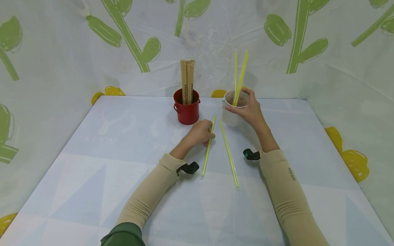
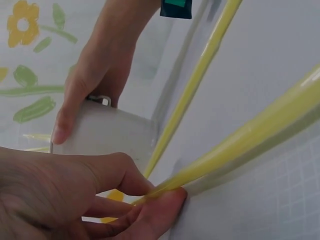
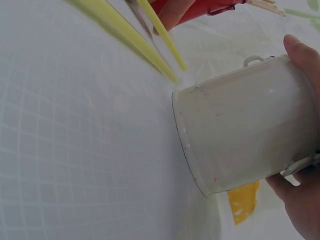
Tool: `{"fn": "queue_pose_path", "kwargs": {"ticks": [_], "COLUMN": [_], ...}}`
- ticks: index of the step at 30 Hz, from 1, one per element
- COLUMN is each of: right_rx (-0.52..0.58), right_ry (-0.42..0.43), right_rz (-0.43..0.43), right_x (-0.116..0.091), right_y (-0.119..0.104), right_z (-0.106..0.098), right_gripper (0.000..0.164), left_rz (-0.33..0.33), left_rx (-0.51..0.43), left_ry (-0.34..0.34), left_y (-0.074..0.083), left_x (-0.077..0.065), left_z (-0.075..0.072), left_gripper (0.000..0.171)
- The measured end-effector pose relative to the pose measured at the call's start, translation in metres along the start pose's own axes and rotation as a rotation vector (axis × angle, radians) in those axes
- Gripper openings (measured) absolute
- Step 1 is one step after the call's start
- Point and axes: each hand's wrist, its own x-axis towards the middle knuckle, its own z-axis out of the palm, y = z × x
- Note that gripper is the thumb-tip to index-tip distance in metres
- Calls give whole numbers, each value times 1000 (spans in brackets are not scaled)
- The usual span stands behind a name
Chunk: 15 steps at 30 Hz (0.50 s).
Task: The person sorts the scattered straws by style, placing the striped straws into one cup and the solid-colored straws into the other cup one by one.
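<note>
My left hand (image 1: 200, 131) pinches a yellow-green straw (image 1: 207, 157) in a clear wrapper between thumb and fingertips, close to the table. In the left wrist view that straw (image 2: 240, 145) runs out from the fingertips to the right. A second wrapped straw (image 1: 229, 155) lies on the table just to its right. My right hand (image 1: 253, 111) grips a small white bucket (image 1: 231, 118) around its rim, thumb in front and fingers behind. The bucket stands upright with several yellow straws (image 1: 242, 75) in it. From the right wrist, its white wall (image 3: 245, 125) fills much of the view.
Left of the white bucket stands a red bucket (image 1: 188, 114) holding several paper-wrapped sticks (image 1: 187, 78), probably chopsticks. Behind both rises a pale wall covering (image 1: 215, 41) with green leaf prints, at the back edge of the blue and white table (image 1: 80, 143).
</note>
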Motion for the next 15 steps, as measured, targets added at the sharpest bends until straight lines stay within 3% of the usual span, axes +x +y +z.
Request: {"fn": "queue_pose_path", "kwargs": {"ticks": [15], "right_rx": [3], "right_ry": [2], "right_rz": [-6], "right_x": [-1], "right_y": [-2], "right_z": [0], "right_gripper": [100], "left_rz": [32], "left_rx": [-106], "left_ry": [46], "left_y": [-1], "left_x": [-1], "left_z": [-6], "left_gripper": [60]}}
